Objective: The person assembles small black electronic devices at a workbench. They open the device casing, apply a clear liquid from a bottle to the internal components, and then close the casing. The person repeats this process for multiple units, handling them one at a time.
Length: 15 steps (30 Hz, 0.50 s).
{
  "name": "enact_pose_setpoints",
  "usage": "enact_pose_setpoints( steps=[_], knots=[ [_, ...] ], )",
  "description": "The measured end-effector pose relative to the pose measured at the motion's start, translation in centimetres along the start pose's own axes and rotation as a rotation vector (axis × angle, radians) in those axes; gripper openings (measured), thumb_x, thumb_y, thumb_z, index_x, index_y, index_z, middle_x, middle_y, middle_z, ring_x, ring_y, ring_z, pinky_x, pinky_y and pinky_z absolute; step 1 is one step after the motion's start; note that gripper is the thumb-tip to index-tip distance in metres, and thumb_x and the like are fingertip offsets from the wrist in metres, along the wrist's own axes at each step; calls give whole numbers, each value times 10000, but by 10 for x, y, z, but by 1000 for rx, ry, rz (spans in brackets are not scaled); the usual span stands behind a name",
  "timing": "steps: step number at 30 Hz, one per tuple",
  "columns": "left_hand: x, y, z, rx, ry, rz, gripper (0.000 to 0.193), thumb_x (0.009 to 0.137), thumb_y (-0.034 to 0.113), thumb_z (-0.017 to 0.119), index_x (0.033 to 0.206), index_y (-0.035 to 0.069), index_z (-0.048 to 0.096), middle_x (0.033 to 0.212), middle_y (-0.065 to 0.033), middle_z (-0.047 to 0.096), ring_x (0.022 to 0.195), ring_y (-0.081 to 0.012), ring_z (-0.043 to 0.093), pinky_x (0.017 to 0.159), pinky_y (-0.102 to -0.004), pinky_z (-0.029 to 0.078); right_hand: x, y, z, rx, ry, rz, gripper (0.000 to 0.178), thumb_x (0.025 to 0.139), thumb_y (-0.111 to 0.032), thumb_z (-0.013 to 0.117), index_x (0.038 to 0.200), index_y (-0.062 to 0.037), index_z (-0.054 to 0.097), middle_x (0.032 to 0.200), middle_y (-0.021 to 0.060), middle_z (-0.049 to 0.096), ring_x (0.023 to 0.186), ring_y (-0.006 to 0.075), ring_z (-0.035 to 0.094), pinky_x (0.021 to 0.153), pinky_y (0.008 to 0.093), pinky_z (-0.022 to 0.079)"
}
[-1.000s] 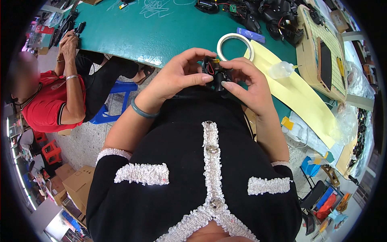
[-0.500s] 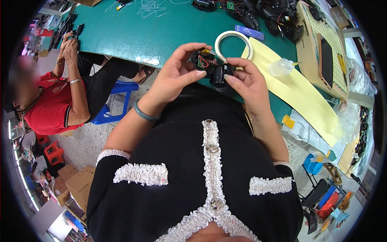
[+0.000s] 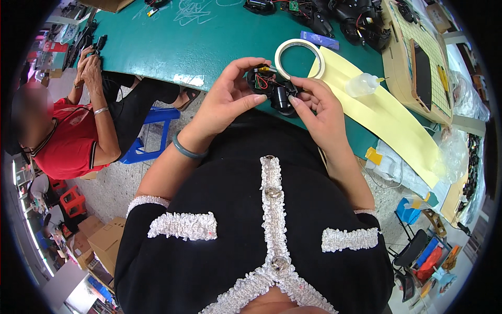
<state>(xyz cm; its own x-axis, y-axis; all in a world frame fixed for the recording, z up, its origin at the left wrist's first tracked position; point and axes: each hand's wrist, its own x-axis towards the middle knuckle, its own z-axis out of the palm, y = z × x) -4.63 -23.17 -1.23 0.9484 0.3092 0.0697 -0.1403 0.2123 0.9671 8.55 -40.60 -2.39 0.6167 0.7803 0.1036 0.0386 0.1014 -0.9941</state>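
Held part: black electronic housing [image 3: 282, 83], two lobes, open side facing the camera; held between both hands, in front of the torso at the near edge of the green table [image 3: 219, 47]
Housing insides: red wires [image 3: 263, 83] in the left lobe, black cylinder [image 3: 281, 95] toward the right; smaller details too small to tell
Left hand [image 3: 230, 95]: grasping the housing's left lobe, index finger along the far rim, thumb tip at the near side; other fingers partly hidden
Right hand [image 3: 320, 107]: pinching the housing's right end, thumb near the cylinder, index finger at the far side; remaining fingers curled
Left wrist: grey-green bangle [image 3: 188, 148]
Tape roll: cream ring [image 3: 278, 58] lying just beyond the hands, overlapping the yellow sheet [image 3: 389, 115]
Bottle: translucent squeeze bottle [image 3: 361, 86] with thin tip, lying on the yellow sheet
Small box: blue-purple carton [image 3: 319, 40], just beyond the tape roll
Far table: pile of black housings [image 3: 361, 20] with loose wires
Right side: beige case [image 3: 408, 97] with gridded top; dark flat rectangular object [image 3: 420, 70] on it
Co-worker: seated person in red shirt [image 3: 73, 133] at left, both hands together near black cables; blue stool [image 3: 151, 138] alongside
Floor, left: red stool [image 3: 72, 201], cardboard box [image 3: 109, 242]
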Motion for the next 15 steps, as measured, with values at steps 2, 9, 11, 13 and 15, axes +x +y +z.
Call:
enact_pose_setpoints(
  steps=[2,9,11,13,15],
  knots=[
    [-1,-1,-1,3,6,-16,605,853,-59,629,1396,19,374,1418,-163,448,1279,-232,500,1073,-354,410,-3,-7,-1,-182,54,-85,289,842,36,671,1127,19,629,1080,85,585,819,110,607,709,234,511],
    [0,-1,-5,-93,-9,-58,620,839,-75,616,1400,14,367,1407,-178,464,1284,-253,497,1105,-366,373,-37,-12,-48,-309,567,-258,240,832,31,697,1036,11,573,848,36,541,726,95,520,703,226,440],
    [0,-2,-8,-98,0,-69,621,840,-72,610,1403,11,363,1404,-181,466,1287,-255,494,1111,-370,367,-28,-22,-53,-224,674,-284,276,826,39,706,1057,17,557,870,32,531,739,101,514,715,229,439],
    [2,-2,-9,-100,-7,-76,620,841,-65,611,1404,7,360,1404,-184,466,1290,-258,490,1116,-375,361,-28,-22,-54,-189,695,-296,302,810,27,729,1062,6,564,867,33,523,745,109,521,711,242,448],
    [2,-1,-8,-103,-3,-87,620,843,-54,619,1403,4,358,1407,-186,463,1293,-262,487,1121,-380,357,-33,-19,-50,-266,608,-322,332,792,8,754,1067,0,569,874,42,529,757,118,534,710,252,459]
  ],
)
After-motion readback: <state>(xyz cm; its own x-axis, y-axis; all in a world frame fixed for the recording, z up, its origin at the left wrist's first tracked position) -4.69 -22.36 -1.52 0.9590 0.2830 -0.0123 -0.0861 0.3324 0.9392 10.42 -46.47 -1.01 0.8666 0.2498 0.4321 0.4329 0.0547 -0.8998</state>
